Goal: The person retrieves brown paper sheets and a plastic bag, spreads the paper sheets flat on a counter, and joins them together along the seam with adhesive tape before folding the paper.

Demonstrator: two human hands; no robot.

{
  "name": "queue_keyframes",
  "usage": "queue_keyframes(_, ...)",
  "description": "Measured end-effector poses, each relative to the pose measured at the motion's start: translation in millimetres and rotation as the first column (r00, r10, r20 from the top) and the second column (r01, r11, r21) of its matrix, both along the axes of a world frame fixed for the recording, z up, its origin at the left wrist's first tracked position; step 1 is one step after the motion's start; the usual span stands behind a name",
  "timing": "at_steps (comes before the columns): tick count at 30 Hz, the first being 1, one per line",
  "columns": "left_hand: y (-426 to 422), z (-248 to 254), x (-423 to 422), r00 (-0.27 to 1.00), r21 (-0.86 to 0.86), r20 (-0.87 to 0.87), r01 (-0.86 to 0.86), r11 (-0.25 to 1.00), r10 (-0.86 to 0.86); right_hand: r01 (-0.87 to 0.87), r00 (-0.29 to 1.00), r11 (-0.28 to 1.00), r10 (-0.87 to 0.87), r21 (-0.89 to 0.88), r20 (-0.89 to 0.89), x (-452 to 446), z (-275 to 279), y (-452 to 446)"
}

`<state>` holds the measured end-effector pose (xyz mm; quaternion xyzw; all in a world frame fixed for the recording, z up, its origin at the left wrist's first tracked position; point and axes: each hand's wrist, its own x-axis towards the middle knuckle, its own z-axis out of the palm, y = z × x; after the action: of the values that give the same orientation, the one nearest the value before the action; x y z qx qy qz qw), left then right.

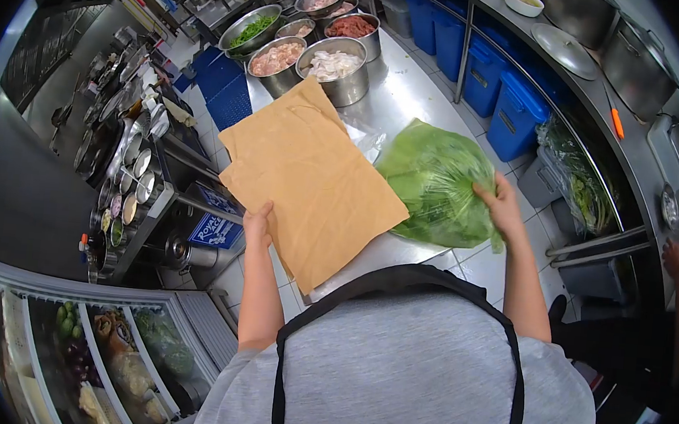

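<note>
My left hand (257, 225) grips the near left edge of a large brown paper sheet (314, 181), thumb on top and fingers hidden beneath. Creased and layered at its lower corner, the sheet covers part of the steel table (407, 68). To its right is a clear plastic bag of green leafy vegetables (436, 190). My right hand (503, 204) is closed on the gathered right side of that bag. A bit of clear plastic (368, 140) shows between the sheet and the bag.
Steel bowls of pale meat (334, 65), minced red meat (351, 27) and chopped greens (250, 33) crowd the table's far end. Blue bins (517, 114) stand under the right counter, which bears an orange-handled knife (616, 119). Another person's hand (675, 256) is at far right; a glass-topped fridge (93, 352) is lower left.
</note>
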<state>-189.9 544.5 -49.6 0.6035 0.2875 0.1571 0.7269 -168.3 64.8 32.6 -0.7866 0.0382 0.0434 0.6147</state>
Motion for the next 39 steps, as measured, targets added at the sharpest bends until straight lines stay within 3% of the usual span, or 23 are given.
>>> queue_keyframes(2, 6, 9, -9, 0.999, -0.023, 0.032, 0.032, 0.999, -0.031, -0.103, 0.978, 0.976, 0.064, 0.194, 0.197, 0, 41, 7)
queue_keyframes(4, 18, 21, -21, 0.98, -0.263, 0.136, 0.176, 0.949, -0.144, -0.147, 0.961, 0.974, 0.099, 0.174, 0.258, 2, 67, 4)
queue_keyframes(11, 90, 4, -103, 0.927, -0.508, 0.372, 0.163, 0.846, 0.044, -0.075, 0.906, 0.995, 0.039, 0.069, 0.421, 5, 122, -7)
queue_keyframes(14, 99, -7, -130, 0.885, -0.575, 0.441, 0.151, 0.804, 0.148, -0.1, 0.912, 0.98, 0.021, 0.173, 0.409, -1, 140, -18)
queue_keyframes(16, 104, -10, -143, 0.879, -0.54, 0.452, 0.134, 0.831, 0.152, -0.049, 0.91, 0.983, -0.029, 0.177, 0.414, 1, 146, -13)
queue_keyframes(19, 97, 11, -139, 0.848, -0.576, 0.526, 0.306, 0.758, 0.057, -0.089, 0.871, 0.979, -0.012, 0.182, 0.491, 14, 143, 4)
queue_keyframes(21, 89, 28, -125, 0.736, -0.475, 0.677, 0.464, 0.748, -0.027, -0.122, 0.833, 0.965, -0.027, 0.231, 0.553, 24, 135, 18)
queue_keyframes(24, 65, 39, -102, 0.668, -0.391, 0.732, 0.573, 0.72, -0.135, -0.143, 0.81, 0.944, -0.062, 0.299, 0.584, 36, 124, 13)
queue_keyframes(25, 55, 38, -96, 0.677, -0.384, 0.716, 0.583, 0.716, -0.168, -0.141, 0.858, 0.917, -0.075, 0.374, 0.508, 37, 120, 7)
queue_keyframes(28, 29, 35, -80, 0.703, -0.363, 0.665, 0.598, 0.714, -0.251, -0.073, 0.884, 0.921, -0.118, 0.382, 0.453, 42, 101, -23)
queue_keyframes(29, 21, 34, -78, 0.709, -0.353, 0.65, 0.6, 0.718, -0.273, -0.061, 0.886, 0.876, -0.174, 0.479, 0.43, 36, 110, -24)
queue_keyframes(34, -14, 53, -66, 0.751, -0.312, 0.588, 0.552, 0.773, -0.299, -0.067, 0.893, 0.914, -0.125, 0.401, 0.432, 44, 121, -72)
queue_keyframes(35, -44, 84, -62, 0.82, -0.431, 0.535, 0.474, 0.768, -0.205, 0.017, 0.878, 0.941, -0.176, 0.339, 0.446, 57, 117, -97)
queue_keyframes(38, -75, 120, -55, 0.837, -0.427, 0.536, 0.378, 0.821, -0.107, 0.284, 0.713, 0.934, -0.356, 0.216, 0.604, 104, 107, -191)
queue_keyframes(39, -89, 133, -54, 0.845, -0.442, 0.531, 0.338, 0.831, -0.061, 0.388, 0.692, 0.901, -0.423, 0.193, 0.585, 111, 115, -228)
